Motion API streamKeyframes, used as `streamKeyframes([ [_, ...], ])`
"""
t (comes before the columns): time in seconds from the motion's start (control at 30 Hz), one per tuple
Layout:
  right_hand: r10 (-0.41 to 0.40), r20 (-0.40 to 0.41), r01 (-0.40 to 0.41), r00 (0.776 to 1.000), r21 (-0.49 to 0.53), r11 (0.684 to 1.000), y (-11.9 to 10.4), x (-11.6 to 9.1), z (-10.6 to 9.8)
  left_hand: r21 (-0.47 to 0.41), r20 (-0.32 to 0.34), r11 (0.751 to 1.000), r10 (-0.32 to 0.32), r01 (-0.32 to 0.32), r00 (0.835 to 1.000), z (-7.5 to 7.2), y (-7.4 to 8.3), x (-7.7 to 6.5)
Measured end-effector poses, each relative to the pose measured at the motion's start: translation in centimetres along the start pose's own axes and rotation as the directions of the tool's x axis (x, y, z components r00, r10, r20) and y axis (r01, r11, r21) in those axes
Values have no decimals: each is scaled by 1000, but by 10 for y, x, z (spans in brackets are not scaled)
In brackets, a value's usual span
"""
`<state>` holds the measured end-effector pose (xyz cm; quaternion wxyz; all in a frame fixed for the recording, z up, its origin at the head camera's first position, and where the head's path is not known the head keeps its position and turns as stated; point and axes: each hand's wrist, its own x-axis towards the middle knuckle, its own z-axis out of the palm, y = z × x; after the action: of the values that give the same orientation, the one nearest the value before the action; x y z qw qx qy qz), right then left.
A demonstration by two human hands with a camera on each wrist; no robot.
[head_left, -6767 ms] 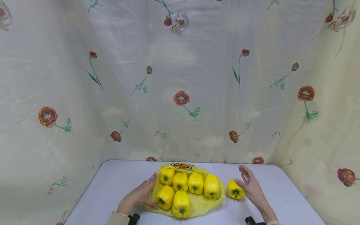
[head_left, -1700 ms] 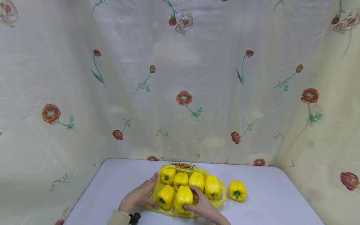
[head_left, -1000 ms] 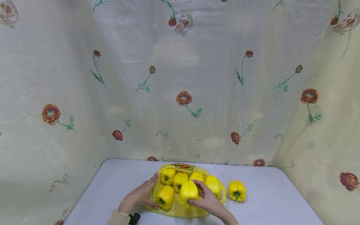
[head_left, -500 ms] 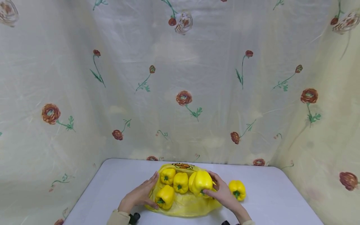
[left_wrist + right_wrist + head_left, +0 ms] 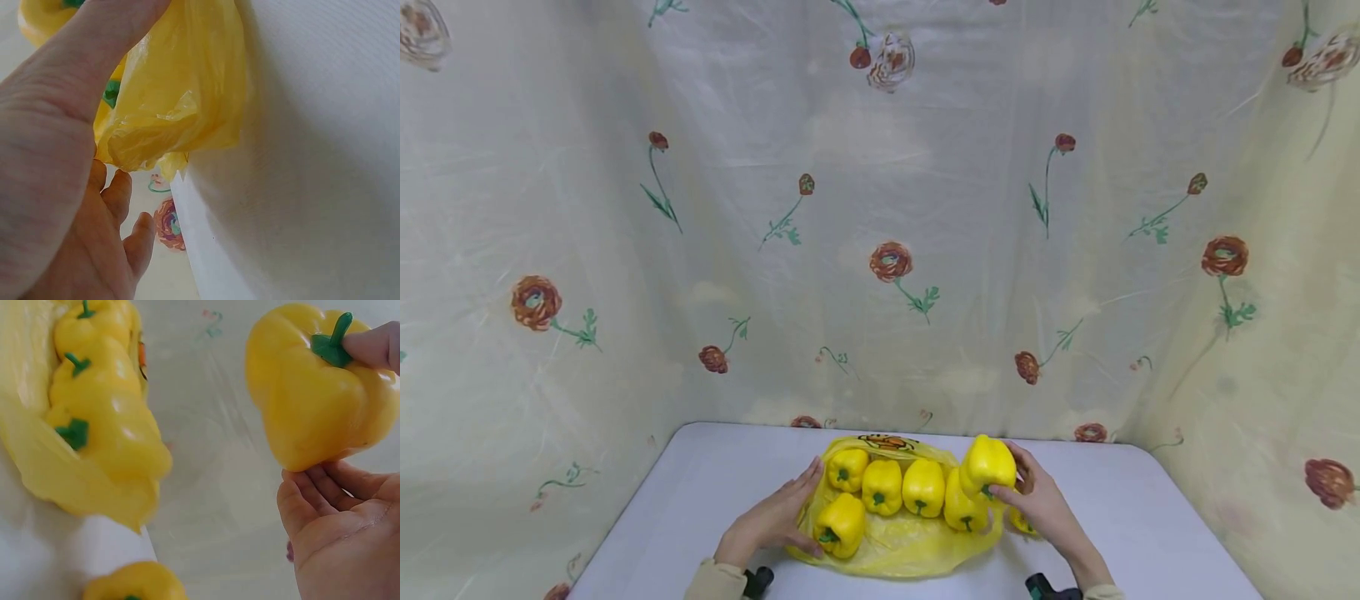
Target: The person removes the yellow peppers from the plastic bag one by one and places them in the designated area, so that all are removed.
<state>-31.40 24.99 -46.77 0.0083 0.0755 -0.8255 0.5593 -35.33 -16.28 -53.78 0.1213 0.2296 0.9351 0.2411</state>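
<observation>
In the head view my right hand [image 5: 1043,498] grips a yellow bell pepper [image 5: 987,465] in the air above the right end of the yellow plastic bag [image 5: 910,557]. The right wrist view shows the thumb by the green stem of this bell pepper [image 5: 312,394] and the fingers under its far end. Several more yellow bell peppers [image 5: 882,487] lie in the bag's open mouth. At the bag's left side rests my left hand [image 5: 771,521], its fingers fairly straight and the thumb beside the front left pepper. Another pepper [image 5: 1021,522] on the table is partly hidden behind my right hand.
The white table [image 5: 700,483] has a rounded far edge, with a flower-patterned curtain [image 5: 962,292] hanging behind and at both sides. Black wrist-camera mounts show near both wrists. A bag handle loop [image 5: 997,525] sticks out towards the loose pepper.
My right hand has lifted the front pepper out of the bag and carried it right and away from me, over the rightmost pepper in the bag. The left hand has stayed in place.
</observation>
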Motion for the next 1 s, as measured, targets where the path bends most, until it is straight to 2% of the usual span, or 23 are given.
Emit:
streamKeyframes([
  [0.27,48,-46,-49,998,-23,999,7,-2,-27,4,-5,1000,-11,11,1000,2,0,1],
  [0.47,78,-56,-77,995,11,997,16,-2,-44,4,-13,1000,-4,4,1000,1,2,-1],
  [0.7,110,-113,-106,988,34,994,31,-6,-66,2,-14,1000,-1,1,1000,0,5,-2],
  [1.0,154,-132,-144,979,76,987,47,-9,-81,-12,-3,1000,-20,20,1000,1,5,-2],
])
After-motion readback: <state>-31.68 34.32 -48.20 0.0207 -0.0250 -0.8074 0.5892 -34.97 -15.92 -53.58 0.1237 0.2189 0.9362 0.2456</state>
